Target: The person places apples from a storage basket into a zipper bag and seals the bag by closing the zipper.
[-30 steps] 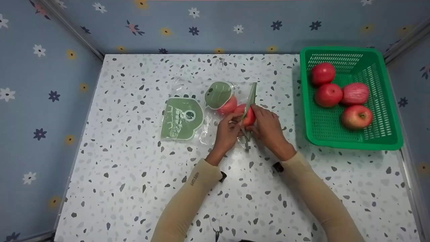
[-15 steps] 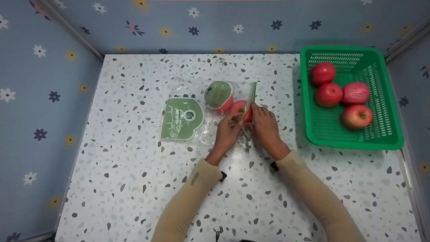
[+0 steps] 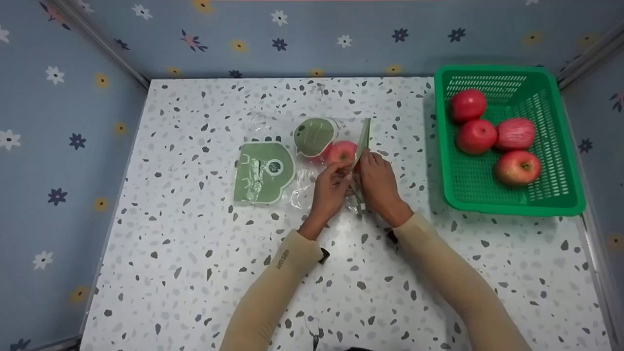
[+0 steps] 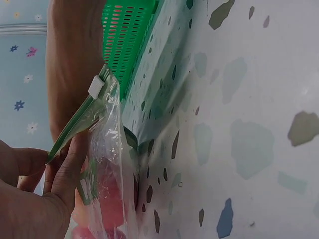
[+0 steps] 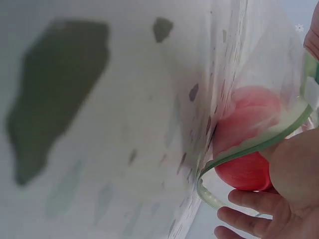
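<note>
A clear zip bag point(image 3: 302, 187) with green cartoon prints lies flat, its mouth to the right. My left hand point(image 3: 329, 192) pinches the near side of its green zip strip point(image 4: 75, 122) between thumb and fingers. Two red apples show through the plastic: one point(image 3: 342, 151) close behind the mouth, the other point(image 3: 319, 158) partly hidden by a print. At the opening, my right hand point(image 3: 378, 183) has its fingertips inside the zip strip, hidden from above. The right wrist view shows its fingers point(image 5: 254, 201) fairly straight, against the nearer apple point(image 5: 244, 172). A white slider point(image 4: 96, 87) sits on the strip.
A green plastic basket point(image 3: 446, 195) with several red apples point(image 3: 517, 169) stands at the back right of the speckled table point(image 3: 195, 273). Flower-patterned panels point(image 3: 312, 39) enclose the table at the back and both sides.
My right hand has moved left into the bag's mouth, and the nearer apple has slid left, deeper into the bag. My left hand stays on the zip strip.
</note>
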Available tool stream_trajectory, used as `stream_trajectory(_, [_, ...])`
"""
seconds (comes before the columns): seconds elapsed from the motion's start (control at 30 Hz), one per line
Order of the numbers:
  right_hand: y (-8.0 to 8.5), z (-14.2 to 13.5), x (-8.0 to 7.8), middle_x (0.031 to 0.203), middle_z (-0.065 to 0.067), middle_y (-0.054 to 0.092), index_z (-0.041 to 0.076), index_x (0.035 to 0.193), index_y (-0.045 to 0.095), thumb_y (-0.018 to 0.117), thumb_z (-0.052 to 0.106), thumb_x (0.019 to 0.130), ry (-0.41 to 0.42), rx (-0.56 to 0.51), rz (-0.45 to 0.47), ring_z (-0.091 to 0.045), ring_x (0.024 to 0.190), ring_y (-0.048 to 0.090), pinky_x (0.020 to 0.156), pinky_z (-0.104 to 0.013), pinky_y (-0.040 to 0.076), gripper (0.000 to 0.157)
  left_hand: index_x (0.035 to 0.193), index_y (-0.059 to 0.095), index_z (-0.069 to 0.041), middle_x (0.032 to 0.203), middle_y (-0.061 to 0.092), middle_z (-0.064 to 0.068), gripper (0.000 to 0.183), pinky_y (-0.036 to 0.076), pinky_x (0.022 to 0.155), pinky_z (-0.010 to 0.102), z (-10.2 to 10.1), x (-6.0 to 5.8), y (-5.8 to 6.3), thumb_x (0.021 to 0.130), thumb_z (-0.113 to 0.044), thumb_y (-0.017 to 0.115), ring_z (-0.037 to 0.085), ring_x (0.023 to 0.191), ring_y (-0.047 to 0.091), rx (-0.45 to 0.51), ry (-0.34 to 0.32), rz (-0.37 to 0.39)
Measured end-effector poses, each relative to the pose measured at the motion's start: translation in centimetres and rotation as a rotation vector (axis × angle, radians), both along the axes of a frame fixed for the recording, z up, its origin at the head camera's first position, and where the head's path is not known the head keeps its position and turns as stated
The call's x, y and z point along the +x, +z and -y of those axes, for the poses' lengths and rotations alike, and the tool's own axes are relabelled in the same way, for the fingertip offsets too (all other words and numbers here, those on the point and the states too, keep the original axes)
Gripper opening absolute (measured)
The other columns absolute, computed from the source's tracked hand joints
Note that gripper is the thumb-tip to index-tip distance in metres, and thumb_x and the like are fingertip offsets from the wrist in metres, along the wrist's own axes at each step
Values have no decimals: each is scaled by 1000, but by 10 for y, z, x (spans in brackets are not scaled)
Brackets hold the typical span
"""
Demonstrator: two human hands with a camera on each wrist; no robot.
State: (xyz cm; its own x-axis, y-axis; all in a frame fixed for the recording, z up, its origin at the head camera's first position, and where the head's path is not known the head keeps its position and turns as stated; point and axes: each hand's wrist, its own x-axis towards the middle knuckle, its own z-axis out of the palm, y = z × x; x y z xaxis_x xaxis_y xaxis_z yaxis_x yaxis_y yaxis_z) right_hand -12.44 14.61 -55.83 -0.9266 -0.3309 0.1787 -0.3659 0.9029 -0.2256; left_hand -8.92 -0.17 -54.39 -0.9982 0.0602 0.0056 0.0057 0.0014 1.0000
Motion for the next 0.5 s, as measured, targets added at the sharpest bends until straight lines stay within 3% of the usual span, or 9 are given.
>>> stream_trajectory(0.33, [4,2,-9,124,-25,65,-8,133,51,62,14,106,9,-32,101,-43,117,61,96,-57,56,36,133,62,9,115,64,21,29,63,68,25,0,0,1,104,6,58,22,91,69,-11,21,7])
stream_trajectory(0.5, [5,-1,-12,140,-25,59,-7,147,44,57,20,110,-11,-54,143,-43,125,58,102,-58,54,48,133,62,8,113,62,19,30,65,68,29,2,0,1,104,6,58,29,91,72,12,11,25])
